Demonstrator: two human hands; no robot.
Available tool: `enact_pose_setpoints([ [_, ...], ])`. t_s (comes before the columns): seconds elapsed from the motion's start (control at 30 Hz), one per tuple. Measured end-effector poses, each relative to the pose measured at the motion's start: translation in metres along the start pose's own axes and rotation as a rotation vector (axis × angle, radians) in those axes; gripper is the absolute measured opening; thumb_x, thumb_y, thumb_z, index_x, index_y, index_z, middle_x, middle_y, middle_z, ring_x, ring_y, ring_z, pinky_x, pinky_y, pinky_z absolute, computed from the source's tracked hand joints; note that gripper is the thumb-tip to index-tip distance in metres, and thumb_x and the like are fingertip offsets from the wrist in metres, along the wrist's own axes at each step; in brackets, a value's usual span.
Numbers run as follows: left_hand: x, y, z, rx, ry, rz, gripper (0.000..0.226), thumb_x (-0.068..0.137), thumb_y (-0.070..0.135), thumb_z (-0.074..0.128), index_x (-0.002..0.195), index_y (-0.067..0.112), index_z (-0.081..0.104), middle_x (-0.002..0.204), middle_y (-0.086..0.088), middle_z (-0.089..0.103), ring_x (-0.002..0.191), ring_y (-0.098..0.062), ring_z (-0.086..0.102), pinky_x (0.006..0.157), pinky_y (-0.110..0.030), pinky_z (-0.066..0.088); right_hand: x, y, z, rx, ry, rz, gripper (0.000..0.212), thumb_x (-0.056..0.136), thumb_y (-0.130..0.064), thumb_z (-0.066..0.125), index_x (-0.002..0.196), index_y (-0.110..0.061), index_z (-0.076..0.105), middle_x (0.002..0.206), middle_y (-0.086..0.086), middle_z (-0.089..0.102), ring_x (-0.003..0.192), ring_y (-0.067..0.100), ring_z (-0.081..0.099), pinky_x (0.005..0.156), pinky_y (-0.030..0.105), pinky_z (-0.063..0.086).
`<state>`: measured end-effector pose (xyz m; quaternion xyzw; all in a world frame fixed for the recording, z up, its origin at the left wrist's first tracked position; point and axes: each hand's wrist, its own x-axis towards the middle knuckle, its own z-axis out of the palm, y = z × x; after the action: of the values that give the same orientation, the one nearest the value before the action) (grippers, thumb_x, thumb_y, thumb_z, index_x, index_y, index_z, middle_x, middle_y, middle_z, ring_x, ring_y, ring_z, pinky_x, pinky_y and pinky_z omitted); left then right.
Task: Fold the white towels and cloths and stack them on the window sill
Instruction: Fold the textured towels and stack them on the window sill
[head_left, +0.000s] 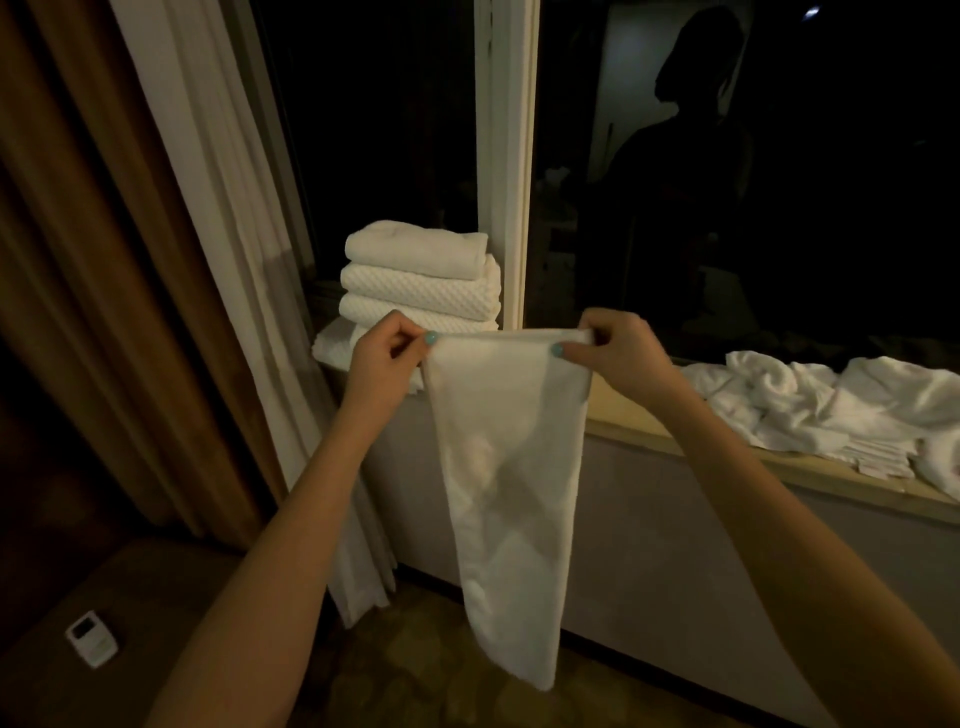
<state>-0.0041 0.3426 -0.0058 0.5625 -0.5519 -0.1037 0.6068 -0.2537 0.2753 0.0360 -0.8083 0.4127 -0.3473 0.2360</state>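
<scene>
Between both hands' fingers (402, 326) a cloth (511, 467) hangs long: left hand (387, 358) and right hand (621, 348) pinch its top corners, likely keeping edges aligned. Beyond the left fingers, the stack (418, 280) sits on the sill (675, 441).

On the window sill (618, 428): stack of folded white towels (415, 280) just beyond the left hand (387, 358), rumpled heap of white cloths (841, 410) off right of the right hand (618, 353).

Narrow white cloth (511, 467) vertical, mid-air — folded stack (418, 283) on sill (805, 465) L, crumpled pile (831, 405) R
</scene>
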Motion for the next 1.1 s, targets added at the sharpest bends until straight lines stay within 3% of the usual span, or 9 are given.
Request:
enact_pose_setpoints([
  [0.1,0.003,0.019,0.006,-0.080,-0.010,0.008,0.018,0.089,0.003,0.063,0.079,0.015,0.055,0.077,0.007,0.061,0.070,0.007,0.058,0.070,-0.011,0.046,0.002,0.004,-0.010,0.064,0.013,0.001,0.022,0.088,-0.019,0.067,0.105,-0.015,0.055,0.091,0.002,0.057,0.078,0.015,0.056,0.071,0.027,0.049],
  [0.2,0.008,0.035,0.013,-0.127,-0.115,0.018,0.021,0.086,0.003,0.067,0.085,0.022,0.058,0.075,0.007,0.065,0.071,0.002,0.060,0.071,-0.015,0.047,0.011,0.006,-0.026,-0.145,-0.185,0.022,0.041,0.087,-0.020,0.068,0.126,-0.015,0.056,0.112,0.004,0.059,0.095,0.016,0.055,0.084,0.028,0.048],
  [0.37,0.019,0.059,0.033,-0.149,-0.239,0.032,0.018,0.088,0.008,0.067,0.090,0.024,0.059,0.072,-0.005,0.067,0.073,-0.018,0.061,0.072,-0.028,0.047,0.027,-0.024,-0.020,-0.223,-0.352,-0.115,0.043,0.085,-0.040,0.067,0.121,-0.018,0.060,0.108,-0.005,0.056,0.098,0.014,0.054,0.085,0.024,0.044],
  [0.53,0.030,0.065,0.030,-0.153,-0.233,-0.027,0.017,0.087,0.008,0.068,0.090,0.018,0.054,0.073,-0.003,0.066,0.069,-0.005,0.062,0.070,-0.019,0.050,0.048,-0.038,0.008,-0.141,-0.286,-0.167,0.032,0.086,-0.038,0.067,0.094,-0.007,0.067,0.086,0.013,0.064,0.072,0.021,0.057,0.070,0.033,0.052],
  [0.63,0.027,0.058,0.020,-0.253,-0.250,-0.146,0.014,0.090,0.013,0.065,0.097,0.021,0.056,0.084,-0.001,0.067,0.077,-0.006,0.063,0.073,-0.022,0.053,0.051,-0.043,0.014,-0.054,-0.293,-0.234,0.018,0.088,-0.032,0.066,0.089,-0.014,0.067,0.078,-0.002,0.060,0.071,0.009,0.057,0.069,0.023,0.049],
  [0.77,0.004,0.030,0.017,-0.223,-0.479,-0.338,0.024,0.088,0.013,0.066,0.112,0.016,0.061,0.102,0.006,0.070,0.096,-0.009,0.067,0.081,-0.024,0.055,0.050,-0.046,0.022,0.043,-0.264,-0.253,0.014,0.092,-0.029,0.061,0.092,-0.016,0.067,0.079,-0.008,0.059,0.069,-0.001,0.056,0.061,0.007,0.044],
  [0.9,-0.025,-0.005,0.020,-0.159,-0.485,-0.473,0.010,0.084,0.014,0.071,0.092,0.020,0.070,0.092,0.010,0.072,0.093,-0.010,0.067,0.081,-0.023,0.055,0.051,-0.041,0.019,0.136,-0.244,-0.233,0.027,0.094,-0.024,0.059,0.094,0.002,0.069,0.083,0.014,0.063,0.067,0.001,0.055,0.063,0.010,0.044],
  [0.97,-0.037,-0.020,0.023,-0.136,-0.509,-0.468,0.011,0.085,0.010,0.071,0.095,0.013,0.069,0.094,0.006,0.071,0.087,-0.005,0.067,0.083,-0.025,0.054,0.051,-0.036,0.014,0.177,-0.247,-0.218,0.028,0.093,-0.024,0.060,0.094,0.003,0.069,0.088,0.020,0.063,0.071,0.004,0.055,0.065,0.014,0.044],
  [1.1,-0.065,-0.036,0.039,-0.102,-0.501,-0.502,0.028,0.083,0.002,0.071,0.107,-0.010,0.063,0.095,-0.007,0.067,0.074,0.001,0.064,0.075,-0.015,0.052,0.049,-0.028,0.003,0.173,-0.205,-0.175,0.018,0.094,-0.026,0.059,0.092,-0.012,0.070,0.083,0.000,0.062,0.071,-0.001,0.058,0.066,0.013,0.048],
])
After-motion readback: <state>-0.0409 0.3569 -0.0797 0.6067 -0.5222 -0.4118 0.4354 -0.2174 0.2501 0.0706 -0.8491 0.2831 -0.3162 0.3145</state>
